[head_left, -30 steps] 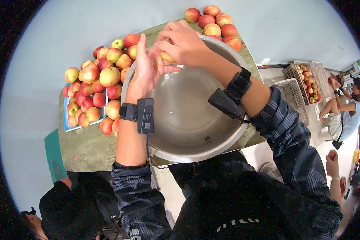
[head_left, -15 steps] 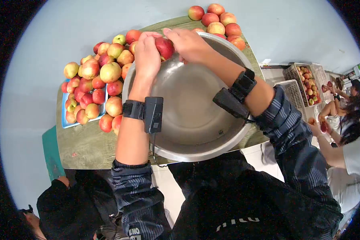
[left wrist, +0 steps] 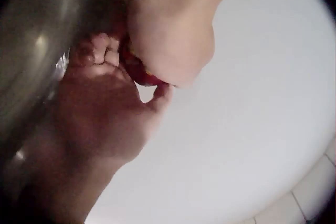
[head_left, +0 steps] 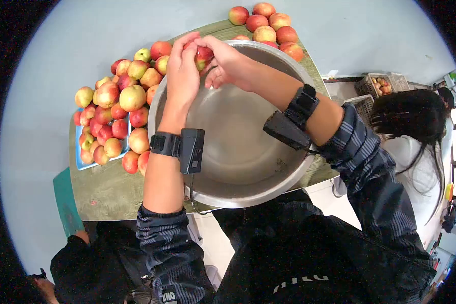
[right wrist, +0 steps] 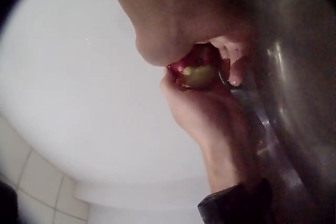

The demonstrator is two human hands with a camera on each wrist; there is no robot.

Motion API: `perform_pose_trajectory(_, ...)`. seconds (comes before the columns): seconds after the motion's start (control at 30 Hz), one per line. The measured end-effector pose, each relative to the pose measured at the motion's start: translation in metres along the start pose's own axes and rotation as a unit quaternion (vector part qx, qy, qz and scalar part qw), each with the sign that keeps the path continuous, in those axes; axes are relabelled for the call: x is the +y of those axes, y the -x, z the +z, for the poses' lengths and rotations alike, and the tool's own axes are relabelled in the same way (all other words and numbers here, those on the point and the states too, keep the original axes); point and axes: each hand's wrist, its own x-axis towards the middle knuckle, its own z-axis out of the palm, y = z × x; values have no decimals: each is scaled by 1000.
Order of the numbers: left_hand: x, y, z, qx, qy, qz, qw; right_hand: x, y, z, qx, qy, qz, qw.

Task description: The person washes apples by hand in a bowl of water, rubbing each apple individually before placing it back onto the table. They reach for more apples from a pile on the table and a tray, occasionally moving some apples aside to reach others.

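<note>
Over the far left side of a large metal basin (head_left: 238, 201), both hands hold one red-and-yellow nectarine (head_left: 203, 57). My left hand (head_left: 184, 76) wraps its outer side, palm turned toward it. From the right, my right hand (head_left: 234, 66) reaches over with its thumb at the top of the fruit and its other fingers bent below. In the right wrist view the nectarine (right wrist: 198, 74) shows a yellow-green patch between the two hands. The left wrist view shows only a dark red part of the nectarine (left wrist: 139, 71); the hand covers the rest.
Many nectarines (head_left: 133, 98) are heaped left of the basin, some in a blue tray (head_left: 80, 152). Several more nectarines (head_left: 264, 34) lie at the table's far right corner. A person with long hair (head_left: 410, 116) is at right, near crates (head_left: 362, 87); another person (head_left: 88, 263) is at lower left.
A yellowish side of the fruit showed earlier; now its red side faces up. The right hand's fingers have spread lower beneath it. The long-haired person has moved in front of the crates.
</note>
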Motion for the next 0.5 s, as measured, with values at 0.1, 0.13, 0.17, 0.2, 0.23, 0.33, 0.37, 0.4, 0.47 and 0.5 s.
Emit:
perform_pose_trajectory(0.1,-6,-2,-2,-21,-11,5,1000,-4,4,2,54,50,-34,997)
perform_pose_trajectory(0.13,-5,-1,-2,-19,-12,9,1000,-5,5,3,64,76,-50,994)
perform_pose_trajectory(0.17,-4,-1,-2,-17,-14,12,1000,-6,6,3,74,102,-66,990)
perform_pose_trajectory(0.2,0,-1,-3,-20,-4,-12,1000,-6,7,4,66,82,-73,992)
perform_pose_trajectory(0.23,4,-1,-5,-24,7,-35,999,-4,8,4,59,61,-82,993)
perform_pose_trajectory(0.33,8,1,-5,-45,48,-31,997,-1,-1,-2,32,27,-21,999)
perform_pose_trajectory(0.37,8,0,-6,-52,63,-16,997,1,-6,-4,21,22,12,999)
perform_pose_trajectory(0.4,10,1,-5,-60,63,2,996,-1,-5,-4,25,-12,17,999)
perform_pose_trajectory(0.47,15,6,0,-80,65,36,994,-5,1,-6,36,-79,26,996)
perform_pose_trajectory(0.5,17,7,1,-79,53,33,995,-6,1,-6,52,-74,30,995)
